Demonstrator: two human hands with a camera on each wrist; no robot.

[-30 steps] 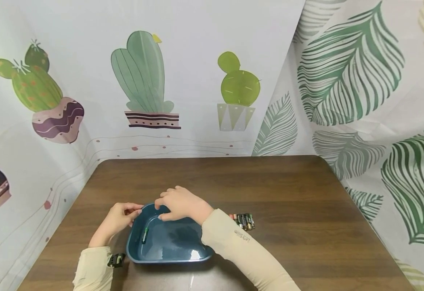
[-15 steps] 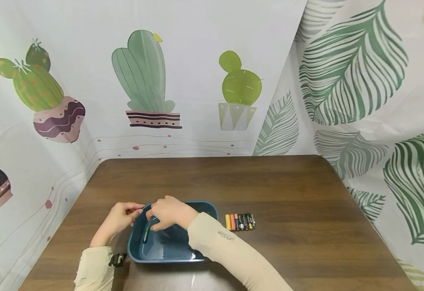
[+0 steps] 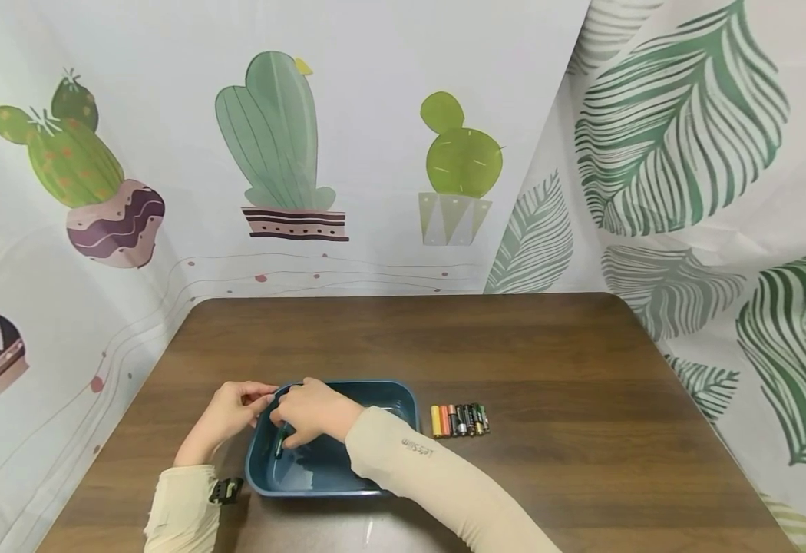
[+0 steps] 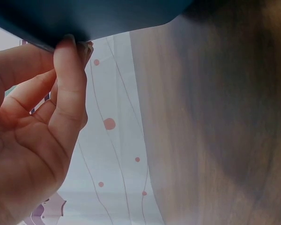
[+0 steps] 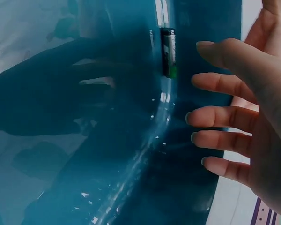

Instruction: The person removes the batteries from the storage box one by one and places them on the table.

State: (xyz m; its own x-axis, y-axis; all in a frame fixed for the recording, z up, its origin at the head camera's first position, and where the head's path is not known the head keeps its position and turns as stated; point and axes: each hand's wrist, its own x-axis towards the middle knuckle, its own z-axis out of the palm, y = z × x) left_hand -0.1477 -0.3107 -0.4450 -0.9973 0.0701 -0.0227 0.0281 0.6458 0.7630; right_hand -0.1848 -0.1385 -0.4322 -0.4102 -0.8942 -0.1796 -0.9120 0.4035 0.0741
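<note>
A deep blue tray (image 3: 331, 492) stands on the table, and my left hand (image 3: 226, 415) pinches its far left rim between thumb and fingers. In the left wrist view, the left thumb and fingers meet at the edge of the tray (image 4: 117, 18). One dark battery with a green end (image 5: 169, 52) lies inside the tray along the left wall. My right hand (image 3: 315, 411) is inside the tray, over that battery (image 3: 279, 444). In the right wrist view, the fingers of the right hand (image 5: 267, 126) are spread and apart from the battery.
Several batteries (image 3: 460, 420) in yellow, orange, black and green lie side by side in a row, right of the tray. The brown wooden table (image 3: 583, 430) ends at a printed cloth backdrop (image 3: 375, 153) with cacti and leaves.
My right hand has moved left and down within the tray, toward the battery. The row of batteries has come fully into view from behind the right sleeve. The left hand keeps its pinch.
</note>
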